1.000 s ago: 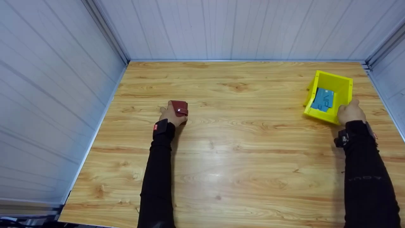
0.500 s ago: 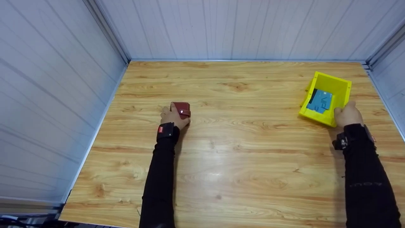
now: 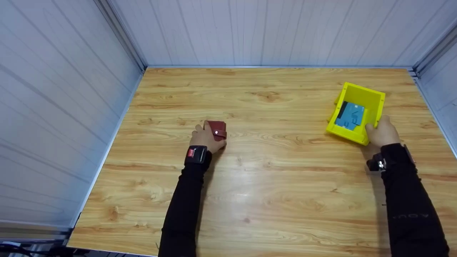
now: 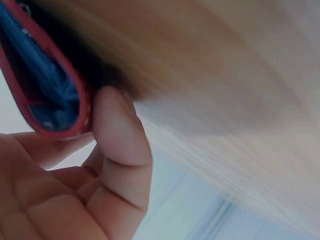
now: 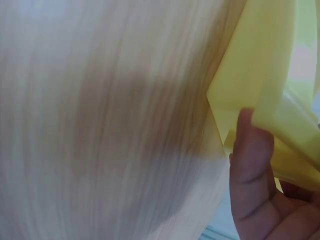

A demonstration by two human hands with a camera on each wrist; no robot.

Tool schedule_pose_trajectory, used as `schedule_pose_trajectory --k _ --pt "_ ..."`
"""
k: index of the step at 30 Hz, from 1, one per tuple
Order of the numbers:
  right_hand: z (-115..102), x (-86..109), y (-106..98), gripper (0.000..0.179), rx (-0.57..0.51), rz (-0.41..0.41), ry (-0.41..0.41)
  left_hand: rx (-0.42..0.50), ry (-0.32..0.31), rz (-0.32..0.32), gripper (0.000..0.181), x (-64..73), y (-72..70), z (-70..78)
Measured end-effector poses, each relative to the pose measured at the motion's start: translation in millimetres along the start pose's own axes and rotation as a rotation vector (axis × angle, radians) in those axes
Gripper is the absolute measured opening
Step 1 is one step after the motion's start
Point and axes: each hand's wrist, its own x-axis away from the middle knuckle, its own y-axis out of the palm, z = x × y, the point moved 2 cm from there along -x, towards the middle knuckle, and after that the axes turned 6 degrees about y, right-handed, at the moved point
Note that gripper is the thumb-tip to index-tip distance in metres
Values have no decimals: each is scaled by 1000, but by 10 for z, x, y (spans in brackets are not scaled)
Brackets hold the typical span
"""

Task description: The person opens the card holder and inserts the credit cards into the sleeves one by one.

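Note:
A reddish-brown wallet (image 3: 217,129) with a snap strap lies under my left hand (image 3: 208,139), left of the table's middle. My thumb and fingers grip its sides; the left wrist view shows the wallet's (image 4: 50,95) folded end with blue lining inside, the thumb at its lower edge. At the right, my right hand (image 3: 383,132) grips the near right corner of a yellow bin (image 3: 364,94), thumb on the outside wall in the right wrist view. Several blue cards (image 3: 351,115) marked "VIP" lie inside the bin, one with a black stripe.
Both things are on a wood-grain table (image 3: 264,171). White panel walls (image 3: 228,32) stand at its back, left and right edges. Dark cables (image 3: 21,250) show at the lower left corner, below the table's edge.
My left hand has moved the wallet to the right and slightly nearer. My right hand has drawn the yellow bin to the left and slightly nearer, the cards staying inside it.

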Motion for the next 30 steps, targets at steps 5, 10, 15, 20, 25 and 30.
schedule_pose_trajectory --k 5,10,15,20,25,30 --pt "-80 26 73 69 -5 0 -32 -15 24 16 103 57 62 90" --pt "-157 32 141 70 -30 -8 -41 -31 47 29 104 131 121 196" --pt "-244 42 217 71 -43 -23 -32 -66 85 27 106 221 197 335" --pt "-353 66 299 70 -48 -35 -57 -103 128 36 105 297 283 484" --pt "-468 94 378 70 -52 -43 -70 -136 171 52 104 365 366 628" --pt "-582 120 449 67 -43 -39 -112 -167 203 38 106 417 448 760"
